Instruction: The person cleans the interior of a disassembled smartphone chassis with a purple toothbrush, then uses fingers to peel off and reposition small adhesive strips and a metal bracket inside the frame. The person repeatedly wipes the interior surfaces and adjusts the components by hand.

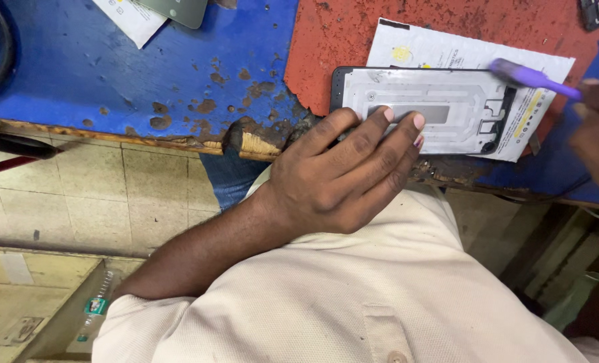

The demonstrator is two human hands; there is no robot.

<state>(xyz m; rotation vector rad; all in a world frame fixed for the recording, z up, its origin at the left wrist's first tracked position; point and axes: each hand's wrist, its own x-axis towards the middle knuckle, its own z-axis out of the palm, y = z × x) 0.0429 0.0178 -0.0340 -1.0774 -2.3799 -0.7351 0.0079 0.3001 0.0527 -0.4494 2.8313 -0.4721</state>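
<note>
1. Thing in hand: an opened phone body (434, 111), inner plate up, lying flat on the counter (111, 67). A white printed sheet (440, 50) is under it, and a worn red mat (340, 47) under that.
2. Left hand (340, 178): comes in from the near-left of the phone body. Its fingers (388, 115) are stretched flat and press down on the near-left part of the plate. Released, nothing gripped, just pinning.
3. Right hand (598, 128): at the right of the phone body, partly cut off by the picture edge and blurred. Its fingers are clenched around the handle of a purple brush (531, 77).
4. The brush head sits at the phone body's far-right corner. Touching or just above, cannot tell through the blur.
5. Step, as a judgement: brushing the plate clean at the far-right corner while the other hand pins the body.
6. Next move calls for light strokes along the plate and steady downward pressure, so the body does not slide on the sheet. The area under the flat fingers stays covered unless that hand shifts.
7. Risk: the phone body lies close to the chipped counter edge on its near side.
8. Around: far-left of the phone body are another phone (178, 10) and a paper. A plastic bottle (96, 309) is down on the floor, near-left.
</note>
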